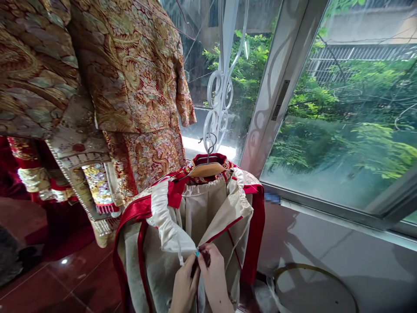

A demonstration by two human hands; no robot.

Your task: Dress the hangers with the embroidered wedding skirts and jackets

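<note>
A cream skirt with red trim and a gathered white waistband hangs in front of me. It is on a wooden hanger with a metal hook, together with a red embroidered collar behind it. At the front of the opening, where the waistband's edges meet, my left hand and my right hand are close together, both with fingers pinched on the fabric. A small turquoise spot shows between the fingertips; what it is I cannot make out. A thin white cord dangles left of the hands.
Gold-and-red brocade garments hang at the left, with a beaded panel below. White scrolled ironwork stands behind the hanger. A window with a sill is on the right. A round gold-rimmed object sits low against the wall.
</note>
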